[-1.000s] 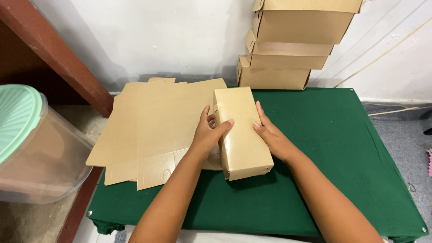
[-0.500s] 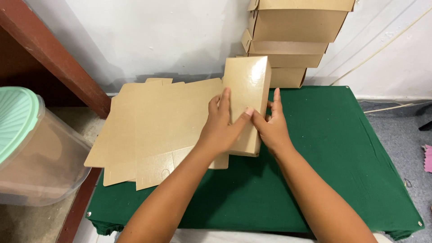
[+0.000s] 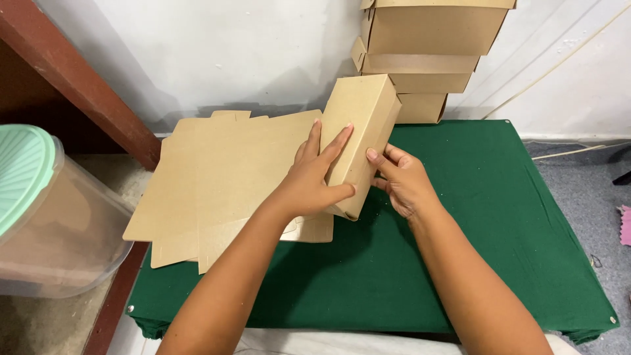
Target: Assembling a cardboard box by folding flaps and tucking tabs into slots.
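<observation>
A folded brown cardboard box (image 3: 363, 118) is tilted up on its near end above the green-covered table (image 3: 499, 217). My left hand (image 3: 317, 174) lies flat on its top face, thumb under the near edge. My right hand (image 3: 401, 177) grips its right side from below. Both hands hold the box between them.
A pile of flat cardboard blanks (image 3: 223, 184) lies on the table's left, overhanging its edge. Several finished boxes (image 3: 427, 52) are stacked against the white wall at the back. A clear plastic tub with a green lid (image 3: 39, 210) stands at far left, beside a dark wooden beam (image 3: 79, 79).
The box lay flat under both hands a second ago. It has been lifted and tipped up onto its near end, its far end pointing toward the stacked boxes.
</observation>
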